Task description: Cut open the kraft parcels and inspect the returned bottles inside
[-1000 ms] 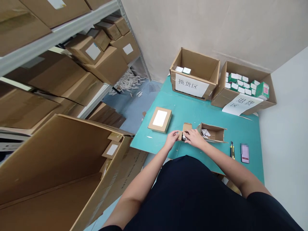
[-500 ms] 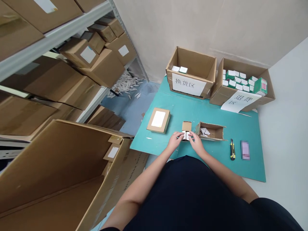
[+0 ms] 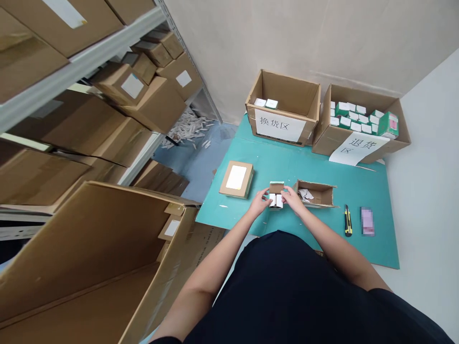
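Note:
A small carton with white flaps stands on the green table in front of me. Its brown lid flap is raised at the back. My left hand grips the carton's left side, thumb on the white flap. On the opposite side, my right hand holds the carton near the base of the lid flap. What the carton contains is hidden. Close by on the right lies an open brown box with crumpled paper inside.
A labelled brown box lies left on the table. Behind stand two cartons with paper signs, one holding few small boxes, the other several. A utility knife and a blurred pink item lie right. Shelving stands left.
The carton's lid flap has tilted, and its pale edge now shows. My right hand has moved up slightly toward the flap, and the left fingers have shifted up the carton's side.

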Available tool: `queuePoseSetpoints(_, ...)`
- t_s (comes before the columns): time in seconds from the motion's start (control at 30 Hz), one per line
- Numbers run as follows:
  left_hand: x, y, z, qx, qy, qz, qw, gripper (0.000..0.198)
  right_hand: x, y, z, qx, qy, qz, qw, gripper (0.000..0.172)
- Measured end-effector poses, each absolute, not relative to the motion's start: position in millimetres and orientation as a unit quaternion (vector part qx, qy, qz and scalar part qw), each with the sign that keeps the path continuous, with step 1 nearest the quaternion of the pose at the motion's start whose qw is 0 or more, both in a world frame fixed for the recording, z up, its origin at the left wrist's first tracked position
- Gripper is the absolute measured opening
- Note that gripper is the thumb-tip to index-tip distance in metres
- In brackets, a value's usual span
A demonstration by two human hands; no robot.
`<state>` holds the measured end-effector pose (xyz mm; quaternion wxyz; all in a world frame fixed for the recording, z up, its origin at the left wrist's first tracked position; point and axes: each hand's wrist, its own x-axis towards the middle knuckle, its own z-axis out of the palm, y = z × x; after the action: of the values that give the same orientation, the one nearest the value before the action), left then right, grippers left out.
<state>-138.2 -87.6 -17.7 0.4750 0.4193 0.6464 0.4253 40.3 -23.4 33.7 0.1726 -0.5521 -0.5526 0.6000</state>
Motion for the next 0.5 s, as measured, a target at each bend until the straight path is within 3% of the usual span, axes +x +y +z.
queuePoseSetpoints(0.1,-142.2,-95.3,-14.3,0.435,0.621,0.437,0.484,0.056,48.6,-32.2,30.1,-0.514,-0.588,0.597,0.185,0.040)
queuePoseSetpoints(0.27,-142.2,-112.9,-3.7,0.441,0.569,0.456,0.523,0.062,65.1,-45.2,24.0,-0.453,-0.635,0.596,0.190,0.045)
queuePoseSetpoints(0.5,-134.7,-116.5,6.3,0.497,0.583,0.455,0.454,0.034,69.9,-52.4,20.8,-0.448,-0.704,0.503,0.224,0.034)
